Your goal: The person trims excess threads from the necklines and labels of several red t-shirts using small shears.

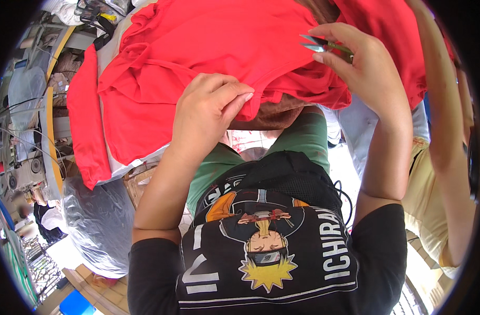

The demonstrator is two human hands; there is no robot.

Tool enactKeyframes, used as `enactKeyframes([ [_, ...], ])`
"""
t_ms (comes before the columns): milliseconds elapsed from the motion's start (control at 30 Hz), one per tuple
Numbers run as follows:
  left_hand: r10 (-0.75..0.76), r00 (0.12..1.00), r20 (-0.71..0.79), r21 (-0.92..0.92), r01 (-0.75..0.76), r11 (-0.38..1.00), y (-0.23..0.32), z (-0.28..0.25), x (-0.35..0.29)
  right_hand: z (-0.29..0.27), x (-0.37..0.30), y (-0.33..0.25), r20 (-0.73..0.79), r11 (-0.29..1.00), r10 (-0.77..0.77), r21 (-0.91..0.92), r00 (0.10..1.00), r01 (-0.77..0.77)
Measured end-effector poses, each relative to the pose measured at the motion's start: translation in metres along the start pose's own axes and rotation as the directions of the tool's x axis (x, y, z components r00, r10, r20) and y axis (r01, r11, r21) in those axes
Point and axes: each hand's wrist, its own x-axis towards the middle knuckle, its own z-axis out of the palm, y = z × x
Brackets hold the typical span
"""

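Note:
A red garment (198,42) lies spread in front of me, its near edge hanging toward my lap. My left hand (211,105) pinches a fold at this near edge between thumb and fingers. Up and to the right, my right hand (358,58) is closed around small thread snips (337,47). Their two pointed blades are parted and point left over the red cloth, with no cloth visible between them. A brown cloth (282,113) shows under the near edge of the garment.
At my left stands a bulky clear plastic bag (101,226). Sewing machines (27,173) and cables line the far left. Close on my right is another person, whose bare arm (442,105) reaches toward more red cloth (387,31). A blue object (77,303) sits at the lower left.

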Motion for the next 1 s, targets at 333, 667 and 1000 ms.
enactKeyframes([
  [333,-0.264,0.945,0.192,-0.199,0.301,0.933,0.005,-0.010,0.000,0.032,-0.006,-0.016,0.145,0.942,-0.271,0.242,0.952,0.232],
  [667,-0.205,0.967,0.153,-0.155,0.228,0.961,0.004,-0.008,-0.002,0.041,-0.004,-0.021,0.187,0.955,-0.250,0.206,0.950,0.211],
  [1000,-0.171,0.976,0.133,-0.120,0.187,0.975,0.004,-0.009,-0.002,0.046,0.000,-0.028,0.228,0.950,-0.298,0.166,0.927,0.265],
])
